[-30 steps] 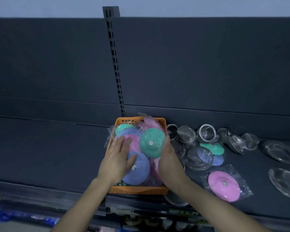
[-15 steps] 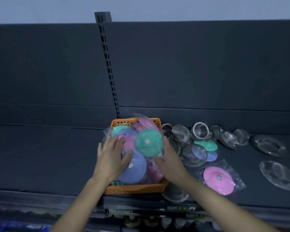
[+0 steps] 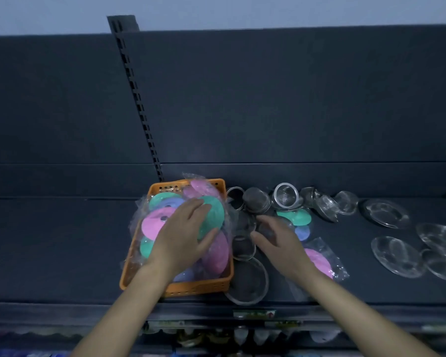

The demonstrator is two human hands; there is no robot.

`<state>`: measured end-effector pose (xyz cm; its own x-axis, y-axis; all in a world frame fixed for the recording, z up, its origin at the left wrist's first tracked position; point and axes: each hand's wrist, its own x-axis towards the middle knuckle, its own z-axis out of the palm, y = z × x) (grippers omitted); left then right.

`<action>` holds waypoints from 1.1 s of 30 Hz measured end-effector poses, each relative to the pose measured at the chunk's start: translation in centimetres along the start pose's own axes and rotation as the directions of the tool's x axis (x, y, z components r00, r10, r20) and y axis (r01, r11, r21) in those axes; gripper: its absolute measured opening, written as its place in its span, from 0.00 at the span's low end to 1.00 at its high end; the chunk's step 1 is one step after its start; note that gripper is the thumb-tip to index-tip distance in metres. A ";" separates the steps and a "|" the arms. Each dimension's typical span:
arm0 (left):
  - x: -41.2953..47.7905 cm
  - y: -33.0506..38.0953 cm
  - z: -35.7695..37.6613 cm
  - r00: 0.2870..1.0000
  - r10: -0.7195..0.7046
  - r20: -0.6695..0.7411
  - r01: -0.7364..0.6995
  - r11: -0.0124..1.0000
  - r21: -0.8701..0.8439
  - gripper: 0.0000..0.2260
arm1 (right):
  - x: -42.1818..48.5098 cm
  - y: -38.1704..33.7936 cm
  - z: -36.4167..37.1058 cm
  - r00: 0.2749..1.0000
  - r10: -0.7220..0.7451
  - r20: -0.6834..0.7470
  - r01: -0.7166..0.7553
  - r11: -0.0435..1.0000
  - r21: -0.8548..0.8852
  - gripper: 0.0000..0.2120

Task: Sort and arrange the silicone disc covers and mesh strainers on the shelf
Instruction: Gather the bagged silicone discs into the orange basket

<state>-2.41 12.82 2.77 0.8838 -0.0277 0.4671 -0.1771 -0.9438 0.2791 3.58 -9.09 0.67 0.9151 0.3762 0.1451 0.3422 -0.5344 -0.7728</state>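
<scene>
I see the left hand [image 3: 186, 233] lying flat, fingers spread and fairly straight, pressing on a pile of bagged silicone disc covers inside an orange basket [image 3: 198, 288]. Its fingertips rest on a green disc cover [image 3: 215, 215]; a pink disc cover [image 3: 153, 225] lies just left of the hand, and more green, blue and pink ones show around and under it, all in crinkled clear plastic.

The right hand [image 3: 281, 243] is just right of the basket, over a cluster of mesh strainers, fingers loosely curved and parted, gripping nothing that I can make out. I cannot tell whether its fingertips touch the strainers below.

A large flat mesh strainer [image 3: 247, 283] sits against the basket's near right corner at the front edge of the shelf [image 3: 49, 240]. Behind the right hand stand a domed strainer [image 3: 255, 202] and a ringed strainer [image 3: 285, 195]. Loose discs lie beside that hand: a green one [image 3: 298, 217], a blue one [image 3: 303, 231] and a bagged pink one [image 3: 319, 261]. Farther right are several clear glass dishes [image 3: 397, 256]. A slotted upright [image 3: 137, 99] rises behind the basket.
</scene>
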 end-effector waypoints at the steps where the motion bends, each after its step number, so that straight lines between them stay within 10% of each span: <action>1: 0.3 0.9 0.2 0.998 0.054 -0.021 -0.055 0.998 -0.012 0.19 | -0.2 0.7 -0.7 1.000 -0.021 0.000 0.021 0.999 -0.044 0.18; 11: 2.7 8.2 4.6 0.966 0.255 0.040 -0.253 0.966 -0.055 0.11 | -2.9 9.8 -6.0 0.970 0.182 0.163 -0.109 0.920 -0.377 0.13; 16: 3.1 11.0 7.4 0.933 0.346 0.098 -0.339 0.937 -0.084 0.10 | -3.7 12.4 -7.2 0.924 0.281 0.260 -0.146 0.887 -0.439 0.26; 33: 8.4 15.2 18.1 0.827 0.095 0.554 -0.253 0.943 0.216 0.26 | -1.6 16.3 -11.9 0.904 0.425 -0.048 -0.427 0.901 -0.073 0.25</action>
<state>10.19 -7.72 -4.28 0.9540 -0.2952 -0.0524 -0.2973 -0.9541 -0.0368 10.22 -27.46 -4.83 0.9829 0.0766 -0.1672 -0.0670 -0.6974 -0.7136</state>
